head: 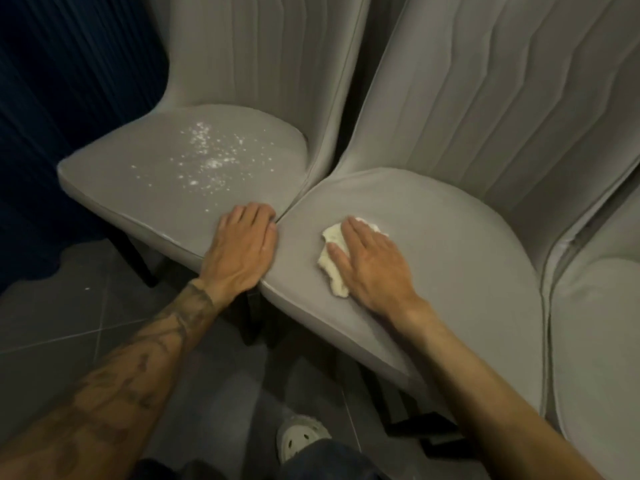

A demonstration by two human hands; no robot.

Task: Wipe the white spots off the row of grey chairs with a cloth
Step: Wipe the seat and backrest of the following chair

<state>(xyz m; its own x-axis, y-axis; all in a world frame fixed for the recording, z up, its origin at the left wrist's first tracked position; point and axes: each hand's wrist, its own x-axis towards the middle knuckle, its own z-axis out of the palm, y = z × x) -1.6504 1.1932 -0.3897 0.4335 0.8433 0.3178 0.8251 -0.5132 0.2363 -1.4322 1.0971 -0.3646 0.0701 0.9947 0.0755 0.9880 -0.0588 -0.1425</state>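
Three grey padded chairs stand side by side. The left chair [138,188] has white spots [207,157] scattered over the middle of its seat. The middle chair [450,265] has a bare seat. My right hand [370,261] lies flat on a crumpled white cloth [332,268], pressing it onto the front left part of the middle seat. My left hand [242,247] rests with curved fingers on the front right corner of the left chair, where the two seats meet. It holds nothing.
A third grey chair [595,341] shows at the right edge. A dark blue ribbed wall [69,98] rises at the left. Black chair legs [254,320] stand on the grey tiled floor [69,323]. My white shoe [301,441] is at the bottom.
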